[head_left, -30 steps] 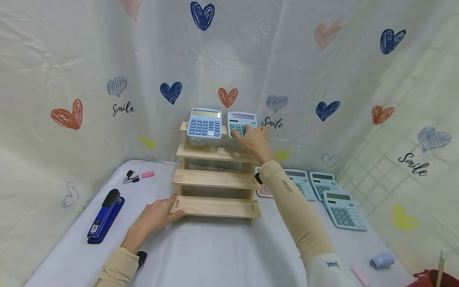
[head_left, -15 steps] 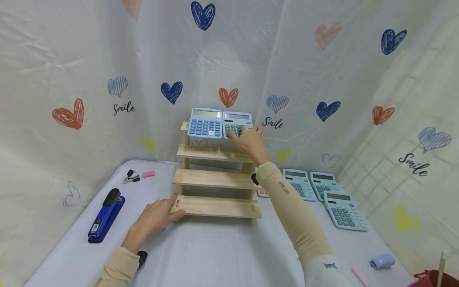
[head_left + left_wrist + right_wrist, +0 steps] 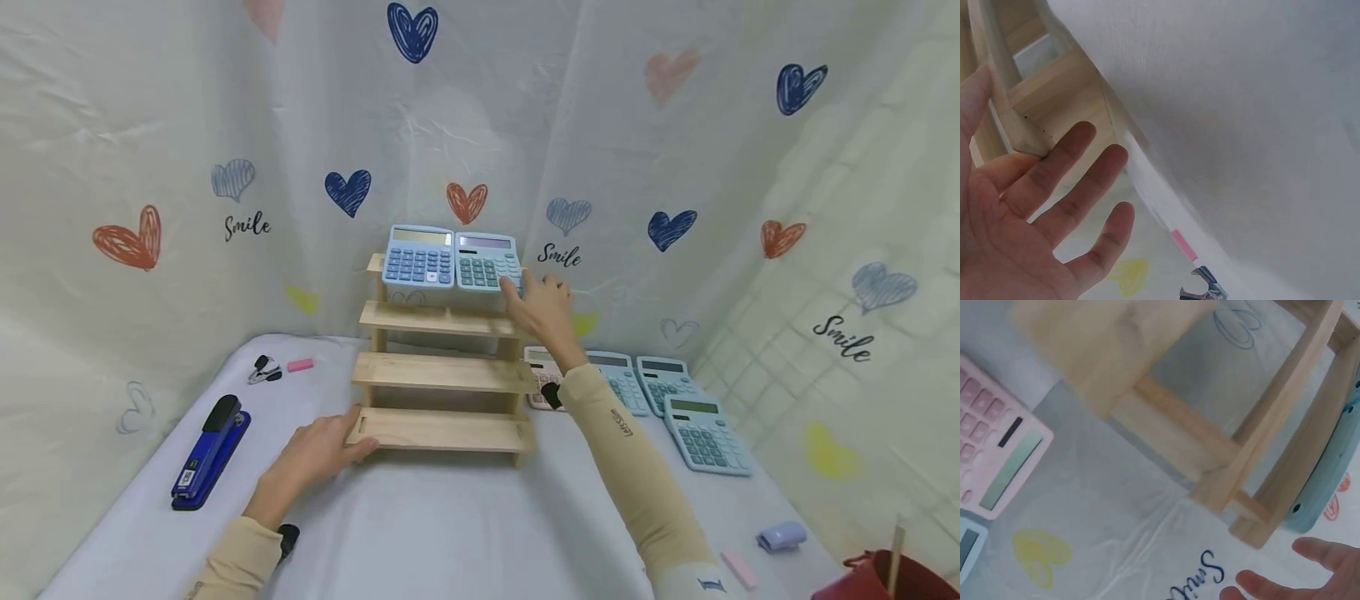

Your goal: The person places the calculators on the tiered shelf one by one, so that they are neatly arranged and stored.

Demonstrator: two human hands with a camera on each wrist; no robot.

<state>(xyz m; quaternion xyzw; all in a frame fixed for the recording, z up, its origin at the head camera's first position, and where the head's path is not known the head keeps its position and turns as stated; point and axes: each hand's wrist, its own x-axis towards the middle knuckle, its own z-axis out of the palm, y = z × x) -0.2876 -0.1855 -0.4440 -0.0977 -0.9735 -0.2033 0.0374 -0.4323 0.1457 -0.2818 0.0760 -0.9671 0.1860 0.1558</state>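
- "Smile" stands in black script on the heart-print backdrop cloth [image 3: 675,150], three times in the head view: left of the wooden stepped rack [image 3: 442,375], just right of its top step, and on the right-hand wall.
- In the right wrist view, the start of one "Smile" shows on the cloth.
- Small dark lettering runs along the right sleeve [image 3: 630,467]; too small to read.

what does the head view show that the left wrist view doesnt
Only the head view shows the two calculators on the top shelf, the blue one and the teal one that the right hand touches with straight fingers, plus more calculators on the table's right and the blue stapler. Only the left wrist view shows the open palm of the left hand up close, against a corner of the wood. Both show the wooden stepped shelf, the pink eraser and the staple remover.
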